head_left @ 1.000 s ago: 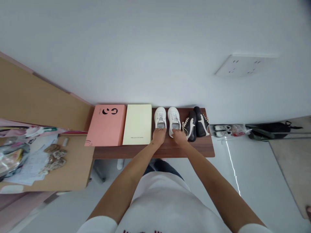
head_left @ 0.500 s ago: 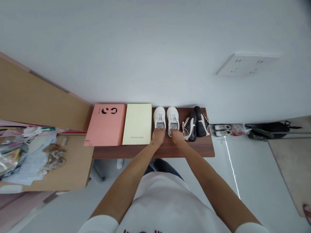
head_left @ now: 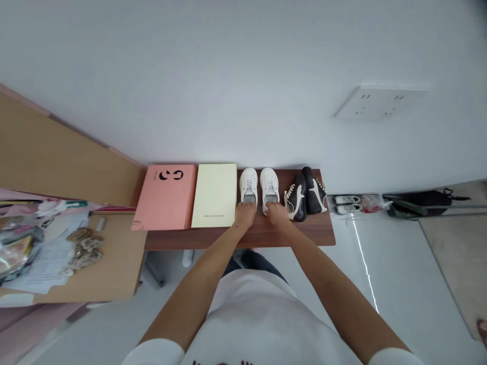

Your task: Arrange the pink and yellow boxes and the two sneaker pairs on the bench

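A pair of white lace-up sneakers stands side by side on a dark wooden bench (head_left: 310,232), toes towards the wall. My left hand (head_left: 244,215) grips the heel of the left white sneaker (head_left: 248,186), and my right hand (head_left: 276,214) grips the heel of the right white sneaker (head_left: 269,185). Left of the pair lie a pale yellow box (head_left: 213,195) and a pink box (head_left: 164,196). To the right, close to my right hand, stands a pair of black-and-white shoes (head_left: 305,194).
A light wooden desk (head_left: 114,263) at the left holds papers, a plastic bag and a brown tangle. A white wall socket plate (head_left: 380,103) is at the upper right. A small pair of white shoes (head_left: 348,205) and a dark bag (head_left: 416,206) lie on the floor, right of the bench.
Both hands and the white sneakers have shifted slightly left, along with the whole view. My hands remain on the heels.
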Tool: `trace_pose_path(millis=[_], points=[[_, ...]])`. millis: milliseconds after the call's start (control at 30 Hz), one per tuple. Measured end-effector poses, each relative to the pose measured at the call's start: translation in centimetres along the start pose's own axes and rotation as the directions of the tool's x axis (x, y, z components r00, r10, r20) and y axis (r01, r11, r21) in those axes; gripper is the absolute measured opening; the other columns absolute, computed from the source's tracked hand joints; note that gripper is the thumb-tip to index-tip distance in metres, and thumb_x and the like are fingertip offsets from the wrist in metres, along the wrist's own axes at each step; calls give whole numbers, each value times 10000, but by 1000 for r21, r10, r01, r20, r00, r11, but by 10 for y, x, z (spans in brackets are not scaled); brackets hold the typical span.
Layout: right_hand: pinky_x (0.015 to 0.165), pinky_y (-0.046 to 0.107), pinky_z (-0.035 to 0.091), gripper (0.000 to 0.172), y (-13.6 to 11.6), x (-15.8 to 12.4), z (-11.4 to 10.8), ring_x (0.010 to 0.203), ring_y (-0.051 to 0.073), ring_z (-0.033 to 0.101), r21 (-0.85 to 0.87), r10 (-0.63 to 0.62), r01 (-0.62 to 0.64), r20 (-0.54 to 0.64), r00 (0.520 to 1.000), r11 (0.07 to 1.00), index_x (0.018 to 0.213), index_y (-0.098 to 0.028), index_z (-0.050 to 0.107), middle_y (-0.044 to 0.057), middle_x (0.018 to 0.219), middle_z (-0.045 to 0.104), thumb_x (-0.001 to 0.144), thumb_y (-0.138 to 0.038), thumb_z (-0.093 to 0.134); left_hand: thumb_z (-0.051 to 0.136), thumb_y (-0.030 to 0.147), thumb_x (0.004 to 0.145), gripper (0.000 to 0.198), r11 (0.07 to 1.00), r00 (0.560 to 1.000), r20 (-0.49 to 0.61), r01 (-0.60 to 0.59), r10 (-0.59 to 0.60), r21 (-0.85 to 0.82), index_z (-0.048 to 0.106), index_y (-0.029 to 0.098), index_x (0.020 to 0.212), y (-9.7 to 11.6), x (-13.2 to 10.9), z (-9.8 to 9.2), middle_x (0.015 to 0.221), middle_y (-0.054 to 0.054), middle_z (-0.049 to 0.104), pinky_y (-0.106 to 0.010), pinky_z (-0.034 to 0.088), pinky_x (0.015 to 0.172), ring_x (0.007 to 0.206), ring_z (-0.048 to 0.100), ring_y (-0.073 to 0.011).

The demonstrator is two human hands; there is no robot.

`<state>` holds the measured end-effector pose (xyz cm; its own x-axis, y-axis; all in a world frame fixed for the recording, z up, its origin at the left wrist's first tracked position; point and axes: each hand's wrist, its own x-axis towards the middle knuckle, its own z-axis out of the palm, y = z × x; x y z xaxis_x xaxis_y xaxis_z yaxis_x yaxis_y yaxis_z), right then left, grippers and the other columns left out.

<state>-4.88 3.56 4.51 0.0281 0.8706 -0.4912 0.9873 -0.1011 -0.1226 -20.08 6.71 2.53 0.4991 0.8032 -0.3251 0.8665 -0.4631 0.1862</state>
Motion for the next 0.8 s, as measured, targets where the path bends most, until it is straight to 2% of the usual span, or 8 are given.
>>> trace_pose_path(millis=[133, 367, 600, 800], points=[[907, 331, 514, 289, 0, -4, -6, 1179, 264, 636, 9, -13, 14, -77, 997, 1000, 1206, -167, 630, 165, 1272, 684, 1035, -326, 460, 537, 279, 984, 283, 999, 999, -43, -31, 32, 15, 616, 114, 1200, 7, 0, -14, 1092, -183, 720, -438, 437, 1020, 1172, 632, -324], [898, 313, 492, 292, 22, -8, -11, 1141, 253, 652, 40, 39, -33, -159, 987, 999, 1216, -166, 633, 148, 1225, 705, 1032, -270, 430, 504, 233, 983, 243, 996, 995, -54, -89, 89, -1, 621, 137, 1173, 35, 4, -27, 1108, -144, 723, -431, 422, 1021, 1161, 628, -305], [853, 292, 472, 318, 67, -22, -18, 1102, 241, 663, 99, 142, -123, -219, 965, 987, 1250, -196, 628, 134, 1207, 717, 1043, -281, 403, 499, 242, 983, 253, 985, 986, 1, -168, 168, -40, 605, 131, 1184, 77, 15, -28, 1153, -176, 697, -431, 433, 1026, 1183, 617, -302], [854, 289, 459, 321, 123, -37, -17, 1097, 236, 654, 165, 270, -234, -251, 930, 958, 1227, -203, 639, 119, 1198, 716, 1038, -269, 387, 494, 234, 990, 271, 968, 976, 80, -187, 202, -166, 557, 149, 1239, 125, 27, -15, 1199, -160, 684, -398, 480, 994, 1206, 619, -291]])
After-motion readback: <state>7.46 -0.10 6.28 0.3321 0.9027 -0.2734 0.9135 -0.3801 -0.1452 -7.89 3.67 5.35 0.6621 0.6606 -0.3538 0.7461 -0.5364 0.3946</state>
